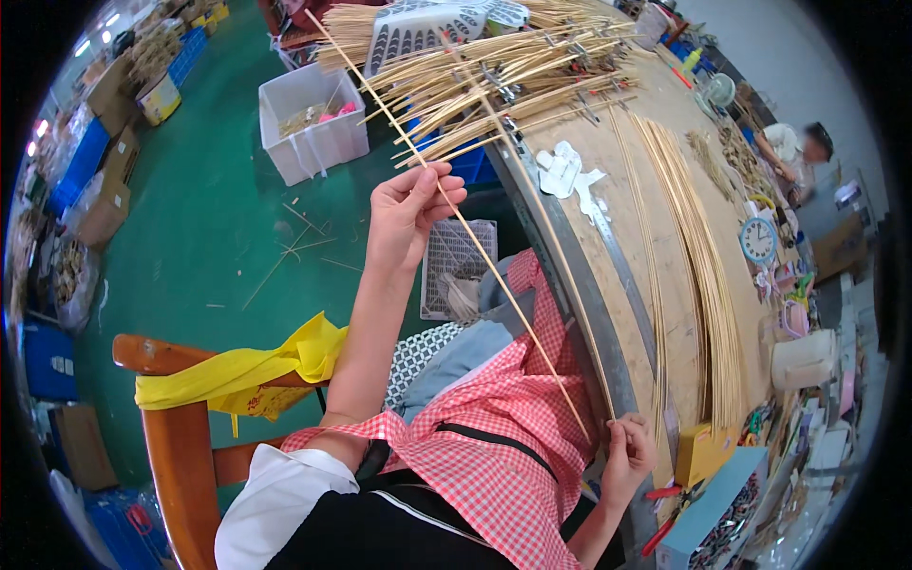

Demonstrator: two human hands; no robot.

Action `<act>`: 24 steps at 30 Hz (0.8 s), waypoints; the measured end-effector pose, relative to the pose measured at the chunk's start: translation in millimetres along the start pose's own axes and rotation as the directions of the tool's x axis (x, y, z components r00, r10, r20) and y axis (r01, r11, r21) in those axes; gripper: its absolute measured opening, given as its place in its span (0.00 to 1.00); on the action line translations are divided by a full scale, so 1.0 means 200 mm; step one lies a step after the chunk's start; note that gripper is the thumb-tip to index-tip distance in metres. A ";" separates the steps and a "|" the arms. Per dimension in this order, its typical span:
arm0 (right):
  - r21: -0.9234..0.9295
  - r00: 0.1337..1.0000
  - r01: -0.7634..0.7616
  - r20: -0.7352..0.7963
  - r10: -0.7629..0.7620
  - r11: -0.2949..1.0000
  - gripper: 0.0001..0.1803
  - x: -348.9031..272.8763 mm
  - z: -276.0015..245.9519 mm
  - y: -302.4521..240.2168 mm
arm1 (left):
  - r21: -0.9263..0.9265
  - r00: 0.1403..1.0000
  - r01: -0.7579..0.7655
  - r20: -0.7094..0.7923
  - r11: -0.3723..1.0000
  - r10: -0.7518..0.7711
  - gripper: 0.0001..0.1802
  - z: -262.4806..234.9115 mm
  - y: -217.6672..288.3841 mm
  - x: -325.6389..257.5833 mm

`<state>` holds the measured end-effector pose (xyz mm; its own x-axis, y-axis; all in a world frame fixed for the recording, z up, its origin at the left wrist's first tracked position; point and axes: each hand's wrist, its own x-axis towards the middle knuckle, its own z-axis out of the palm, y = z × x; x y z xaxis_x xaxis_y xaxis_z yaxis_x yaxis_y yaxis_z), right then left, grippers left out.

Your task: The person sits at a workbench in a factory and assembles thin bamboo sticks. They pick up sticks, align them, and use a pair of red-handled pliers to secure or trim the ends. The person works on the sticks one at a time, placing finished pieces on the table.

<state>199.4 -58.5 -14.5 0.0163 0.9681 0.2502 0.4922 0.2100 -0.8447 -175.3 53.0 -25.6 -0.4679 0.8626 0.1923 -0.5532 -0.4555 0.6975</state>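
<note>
My left hand [410, 209] is raised beside the table's edge, thumb and fingers closed on a long thin wooden stick [518, 309]. The stick slants across my lap, its lower end over the red checked apron [518, 399]. At the table's near edge my right hand [629, 458] pinches the lower end of a second thin wooden stick [560, 256], which runs along the dark table edge toward the far bundles. A metal ruler [622, 271] lies on the tabletop near this stick. To the right is a dense row of similar sticks [698, 266], lying lengthwise.
Bundles of sticks with clips [513, 85] cover the table's far end. Pliers with red handles [665, 532], a yellow box [705, 454] and a clock [758, 239] are at the right. A white bin [313, 142] stands on the green floor, a wooden chair [180, 456] beside me. Another person [788, 157] sits far right.
</note>
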 end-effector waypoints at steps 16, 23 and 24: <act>-0.076 0.979 0.068 0.196 -0.052 0.995 0.02 0.01 0.07 -0.08 | 0.031 0.987 0.084 0.138 0.996 -0.087 0.14 0.10 -0.08 -0.06; -0.144 0.968 0.100 0.243 -0.062 0.984 0.01 0.01 0.05 -0.10 | 0.077 0.970 0.123 0.199 0.989 -0.137 0.16 0.11 -0.09 -0.07; -0.159 0.964 0.098 0.260 -0.054 0.982 0.02 0.02 0.04 -0.10 | 0.081 0.965 0.133 0.216 0.988 -0.148 0.16 0.12 -0.10 -0.07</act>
<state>181.7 -58.4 0.0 -0.2373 0.9576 0.1635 0.6237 0.2792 -0.7301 -141.8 54.2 -26.0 -0.2214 0.9473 0.2314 -0.5532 -0.3174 0.7702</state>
